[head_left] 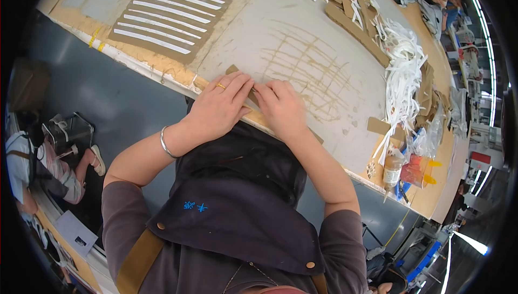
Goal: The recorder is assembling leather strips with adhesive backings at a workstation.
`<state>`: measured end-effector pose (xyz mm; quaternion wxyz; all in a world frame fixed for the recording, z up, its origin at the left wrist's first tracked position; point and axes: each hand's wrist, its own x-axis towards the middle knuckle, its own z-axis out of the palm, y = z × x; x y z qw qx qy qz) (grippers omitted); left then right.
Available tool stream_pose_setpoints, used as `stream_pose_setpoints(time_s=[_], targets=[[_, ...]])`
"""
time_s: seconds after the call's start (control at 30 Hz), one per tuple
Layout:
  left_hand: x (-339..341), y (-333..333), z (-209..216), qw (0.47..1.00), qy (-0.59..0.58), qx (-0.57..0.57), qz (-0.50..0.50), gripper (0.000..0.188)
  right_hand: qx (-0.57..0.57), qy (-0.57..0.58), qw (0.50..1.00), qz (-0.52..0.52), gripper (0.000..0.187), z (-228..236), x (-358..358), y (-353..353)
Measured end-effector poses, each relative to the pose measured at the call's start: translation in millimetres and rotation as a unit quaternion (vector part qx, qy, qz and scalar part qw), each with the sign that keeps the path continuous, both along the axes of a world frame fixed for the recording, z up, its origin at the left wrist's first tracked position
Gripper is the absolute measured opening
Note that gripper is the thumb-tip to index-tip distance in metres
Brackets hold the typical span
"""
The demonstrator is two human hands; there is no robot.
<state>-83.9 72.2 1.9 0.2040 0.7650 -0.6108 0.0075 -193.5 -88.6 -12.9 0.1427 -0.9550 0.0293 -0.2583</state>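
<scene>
- From the head view, I am bending both hands over a narrow brown strip [232, 69], which is lying along the near edge of the grey-topped table [334, 148].
- Its long axis is running with that edge, slanting from upper left to lower right; one end is poking out beyond my left fingers, and the other seems to be showing past my right wrist.
- My left hand [221, 105] is lying across the upper-left part, its fingers sitting side by side.
- My right hand [283, 108] is curling over the strip just beside it, the fingertips of both hands almost meeting.
- The strip is passing beneath both hands, so neither is standing off from it; my left is sitting nearer the poking-out end.
- Whether I am clamping it or only pressing, I cannot tell: my own fingers are hiding the contact.
- Up and left, a brown sheet [121, 35] is bearing rows of white bands; well to the right, a white tangle [402, 73] is heaping up.
</scene>
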Motion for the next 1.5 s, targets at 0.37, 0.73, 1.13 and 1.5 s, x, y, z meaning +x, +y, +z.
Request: stream_pose_setpoints(time_s=[0.37,0.73,1.13,1.5], targets=[[-32.8,-11.7,17.9,0.994,-0.082,0.073,-0.015,0.085,0.003,0.06,0.998,-0.005,0.023,20.6,-84.4,-19.9],[-30.2,-19.6,23.1,0.987,-0.069,0.121,-0.083,0.087,0.016,0.074,0.997,-0.032,0.021,18.7,-110.6,-26.0],[-5.9,-2.2,21.6,0.984,-0.14,0.055,0.101,0.085,0.039,0.03,0.998,-0.042,0.019,7.3,-66.1,-22.9],[-3.2,-0.7,18.8,0.993,-0.088,0.048,0.064,0.08,0.049,0.014,0.998,-0.047,0.019,8.6,-46.1,-17.3]])
